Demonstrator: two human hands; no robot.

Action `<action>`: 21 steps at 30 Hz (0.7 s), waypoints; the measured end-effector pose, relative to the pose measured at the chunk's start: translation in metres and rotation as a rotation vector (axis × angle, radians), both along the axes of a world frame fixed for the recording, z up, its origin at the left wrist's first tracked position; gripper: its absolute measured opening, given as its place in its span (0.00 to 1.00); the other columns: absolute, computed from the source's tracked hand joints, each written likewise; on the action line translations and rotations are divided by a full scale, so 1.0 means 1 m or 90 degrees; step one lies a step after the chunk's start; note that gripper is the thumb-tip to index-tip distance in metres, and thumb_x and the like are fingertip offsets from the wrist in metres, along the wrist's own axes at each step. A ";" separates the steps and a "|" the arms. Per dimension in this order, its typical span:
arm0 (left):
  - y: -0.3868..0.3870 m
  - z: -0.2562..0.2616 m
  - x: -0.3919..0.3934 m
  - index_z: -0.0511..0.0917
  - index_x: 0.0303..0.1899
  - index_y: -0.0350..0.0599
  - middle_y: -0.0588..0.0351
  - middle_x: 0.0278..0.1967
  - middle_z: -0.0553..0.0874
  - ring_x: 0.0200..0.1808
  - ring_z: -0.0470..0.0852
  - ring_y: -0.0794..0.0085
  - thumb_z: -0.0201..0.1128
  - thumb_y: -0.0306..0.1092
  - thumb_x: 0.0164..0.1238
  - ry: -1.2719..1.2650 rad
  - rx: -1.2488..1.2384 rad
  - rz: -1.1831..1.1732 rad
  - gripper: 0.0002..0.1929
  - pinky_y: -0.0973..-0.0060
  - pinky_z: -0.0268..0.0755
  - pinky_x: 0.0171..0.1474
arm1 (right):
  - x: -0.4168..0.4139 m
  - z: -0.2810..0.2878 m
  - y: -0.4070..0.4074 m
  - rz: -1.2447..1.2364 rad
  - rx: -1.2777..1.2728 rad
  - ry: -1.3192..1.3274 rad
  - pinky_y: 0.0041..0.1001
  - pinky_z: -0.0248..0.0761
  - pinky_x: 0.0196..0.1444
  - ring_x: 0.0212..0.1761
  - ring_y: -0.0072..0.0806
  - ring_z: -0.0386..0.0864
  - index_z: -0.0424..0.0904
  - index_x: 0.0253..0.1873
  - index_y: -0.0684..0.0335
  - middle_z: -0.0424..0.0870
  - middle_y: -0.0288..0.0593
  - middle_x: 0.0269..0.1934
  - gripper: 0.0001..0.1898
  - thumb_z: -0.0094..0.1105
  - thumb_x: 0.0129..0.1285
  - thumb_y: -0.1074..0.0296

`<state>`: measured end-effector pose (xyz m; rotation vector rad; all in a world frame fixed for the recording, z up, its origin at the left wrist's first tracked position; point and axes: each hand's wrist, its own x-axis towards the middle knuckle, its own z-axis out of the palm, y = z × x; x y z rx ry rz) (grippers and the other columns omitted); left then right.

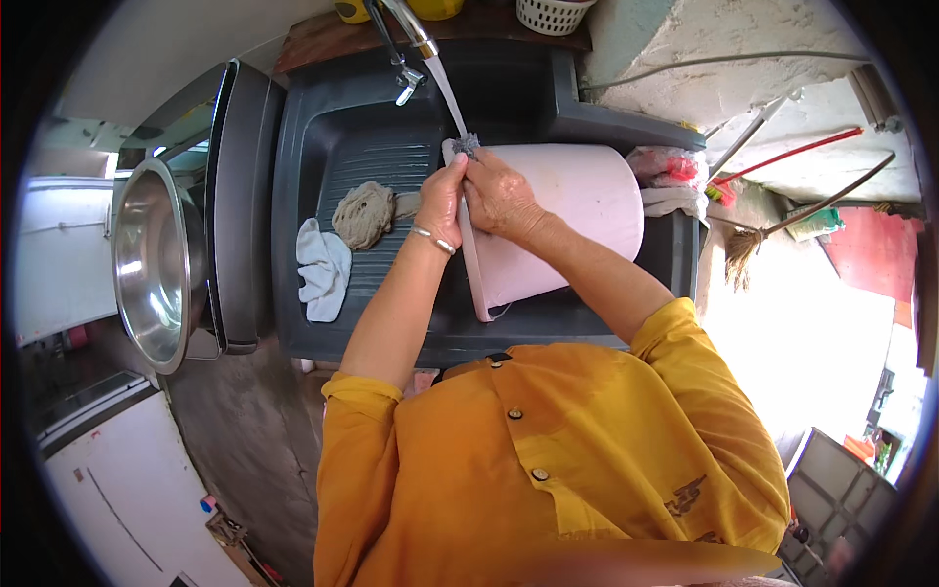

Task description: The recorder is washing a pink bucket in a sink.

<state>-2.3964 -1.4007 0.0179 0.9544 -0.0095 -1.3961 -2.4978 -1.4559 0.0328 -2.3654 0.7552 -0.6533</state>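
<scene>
A grey scouring pad (465, 144) is squeezed between my two hands, under the stream of water falling from the chrome faucet (419, 37). My left hand (443, 199), with a silver bangle at the wrist, closes on the pad from the left. From the right, my right hand (502, 192) grips it too, with wet knuckles. Just beneath both hands lies a pale pink plastic bucket (579, 213), tipped on its side in the dark grey sink (301, 293), its rim towards the left. My fingers hide part of the pad and the rim.
A bundled grey-brown rag (364, 215) and a white cloth (323, 271) lie on the ribbed washboard (378, 158). Left of the sink, a steel basin (154, 264) leans on its side. Plastic bags (667, 172) sit at the sink's right edge, near a straw broom (748, 246).
</scene>
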 end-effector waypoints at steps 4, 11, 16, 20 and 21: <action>0.008 0.012 -0.026 0.75 0.46 0.34 0.55 0.39 0.79 0.39 0.77 0.73 0.57 0.33 0.64 -0.140 0.056 0.017 0.13 0.73 0.71 0.45 | -0.058 -0.002 -0.043 -0.119 -0.059 0.259 0.37 0.64 0.61 0.58 0.48 0.71 0.73 0.54 0.60 0.73 0.59 0.54 0.18 0.47 0.58 0.72; 0.012 0.001 -0.055 0.75 0.46 0.33 0.57 0.40 0.79 0.41 0.75 0.76 0.56 0.30 0.62 -0.232 -0.008 0.019 0.13 0.76 0.68 0.48 | -0.130 -0.034 -0.034 -0.288 -0.011 0.111 0.40 0.65 0.59 0.57 0.47 0.72 0.77 0.51 0.60 0.75 0.57 0.51 0.17 0.47 0.55 0.72; 0.014 0.018 -0.030 0.74 0.49 0.36 0.53 0.45 0.80 0.46 0.78 0.68 0.57 0.32 0.64 -0.091 -0.018 0.031 0.14 0.70 0.71 0.51 | -0.107 -0.008 0.040 -0.089 -0.139 0.006 0.48 0.57 0.63 0.59 0.49 0.70 0.74 0.53 0.57 0.73 0.54 0.53 0.20 0.50 0.53 0.75; 0.009 0.010 -0.044 0.73 0.51 0.36 0.52 0.46 0.80 0.47 0.78 0.66 0.57 0.32 0.63 -0.120 -0.014 0.038 0.16 0.68 0.71 0.51 | -0.181 -0.048 -0.048 -0.463 -0.084 0.035 0.48 0.55 0.63 0.60 0.55 0.65 0.71 0.55 0.65 0.70 0.61 0.55 0.19 0.43 0.57 0.73; 0.006 0.011 -0.049 0.73 0.51 0.36 0.52 0.46 0.80 0.47 0.78 0.66 0.57 0.32 0.63 -0.118 -0.015 0.029 0.16 0.68 0.71 0.51 | -0.191 -0.061 -0.052 -0.536 0.009 0.034 0.47 0.56 0.63 0.60 0.55 0.64 0.71 0.54 0.65 0.69 0.62 0.55 0.19 0.44 0.57 0.74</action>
